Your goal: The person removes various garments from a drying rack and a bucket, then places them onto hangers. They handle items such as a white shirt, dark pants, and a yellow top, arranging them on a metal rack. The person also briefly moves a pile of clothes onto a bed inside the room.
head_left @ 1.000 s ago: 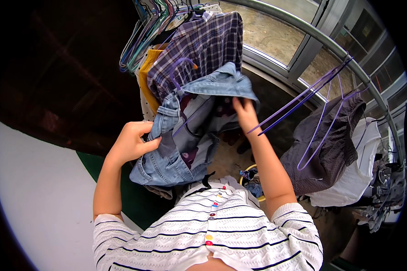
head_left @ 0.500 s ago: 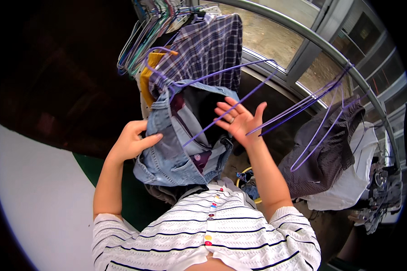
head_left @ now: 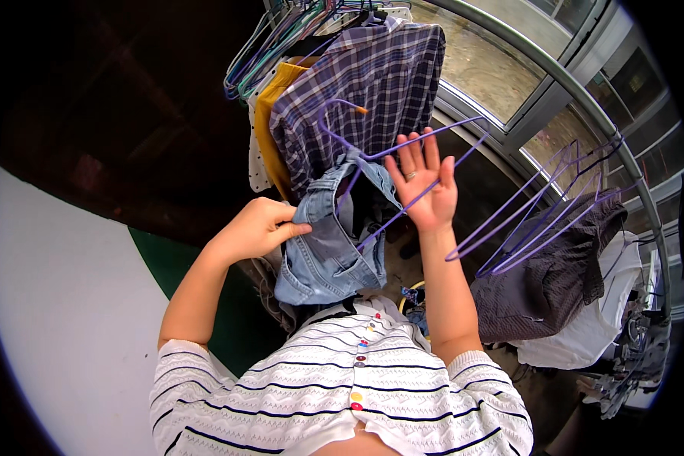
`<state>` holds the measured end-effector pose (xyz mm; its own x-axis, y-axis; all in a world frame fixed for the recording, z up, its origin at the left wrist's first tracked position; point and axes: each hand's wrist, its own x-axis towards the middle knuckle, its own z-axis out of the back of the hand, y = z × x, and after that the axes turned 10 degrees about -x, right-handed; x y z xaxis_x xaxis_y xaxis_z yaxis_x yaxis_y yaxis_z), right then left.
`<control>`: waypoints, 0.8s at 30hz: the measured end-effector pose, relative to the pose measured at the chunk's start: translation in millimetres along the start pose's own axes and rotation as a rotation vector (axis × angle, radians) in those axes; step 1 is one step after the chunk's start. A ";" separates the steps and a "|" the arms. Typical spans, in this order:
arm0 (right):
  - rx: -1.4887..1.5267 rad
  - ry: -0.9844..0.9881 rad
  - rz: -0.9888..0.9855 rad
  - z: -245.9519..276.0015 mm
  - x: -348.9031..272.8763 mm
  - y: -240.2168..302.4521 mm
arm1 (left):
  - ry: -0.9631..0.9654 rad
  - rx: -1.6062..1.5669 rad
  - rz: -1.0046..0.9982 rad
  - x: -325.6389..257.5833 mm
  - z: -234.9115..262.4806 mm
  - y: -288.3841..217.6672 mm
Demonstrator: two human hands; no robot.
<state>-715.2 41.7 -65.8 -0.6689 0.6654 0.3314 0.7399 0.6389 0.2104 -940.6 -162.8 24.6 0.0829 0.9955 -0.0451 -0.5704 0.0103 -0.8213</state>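
We've got our left hand (head_left: pixel 262 228) pinching the denim jacket (head_left: pixel 330 243) at chest height, right hand (head_left: pixel 425 186) spread open against the purple hanger (head_left: pixel 387 163), which looks half-threaded inside. We'd keep the collar taut so it seats.

Jacket (head_left: pixel 323 251): light blue washed denim, paler at the seams, dark lining showing inside.

Hanger (head_left: pixel 403 163): purple wire with an orange tip on the hook.

Shirt (head_left: pixel 372 83): plaid of navy, grey and white.

Garment (head_left: pixel 270 125) beside it: mustard yellow; behind that, a white cloth (head_left: pixel 257 171) with small dark dots.

Empty hangers (head_left: pixel 539 205) at the right: purple. Bunch of hangers (head_left: pixel 262 49) at the top: green, teal and purple.

Top (head_left: pixel 555 281): dark grey-brown, fine knit texture; white cloth (head_left: pixel 593 327) under it.

Person's top (head_left: pixel 342 403): white with thin navy stripes; buttons red, yellow, blue, green.
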 end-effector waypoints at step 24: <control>-0.078 0.320 -0.249 30.6 41.3 64.1 | 0.181 -0.041 -0.083 2.2 2.7 -30.7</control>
<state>-697.6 121.9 -66.8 -0.7814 0.3328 0.5280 0.5695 0.7263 0.3850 -925.1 -160.7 51.2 0.2761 0.9582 -0.0744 -0.5218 0.0845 -0.8489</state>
